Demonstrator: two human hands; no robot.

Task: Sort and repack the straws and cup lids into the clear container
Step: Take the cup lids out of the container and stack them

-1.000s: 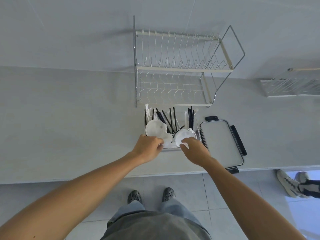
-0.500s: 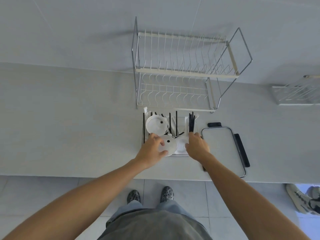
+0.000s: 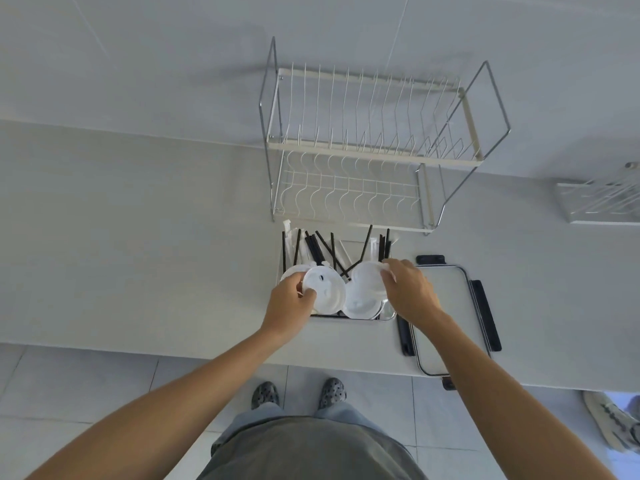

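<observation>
A clear container (image 3: pixel 388 315) sits on the white counter in front of me, with several black straws (image 3: pixel 320 249) leaning at its far end. My left hand (image 3: pixel 290 303) grips a white cup lid (image 3: pixel 325 288) by its left edge, tilted up over the container's near left. My right hand (image 3: pixel 408 288) holds a second, larger white lid (image 3: pixel 363 289) by its right edge, beside the first. The two lids touch or overlap in the middle. A further white lid (image 3: pixel 291 271) shows behind my left hand.
The container's lid (image 3: pixel 446 306), clear with black clips, lies flat on the counter just right of the container. A two-tier wire dish rack (image 3: pixel 363 147) stands right behind the container. Another rack (image 3: pixel 602 202) is at the far right. Someone's shoe (image 3: pixel 609 424) is on the floor, right.
Both hands have lifted lids out of the container: the left raised its lid upright, and the right moved from the straws to take hold of a larger lid.
</observation>
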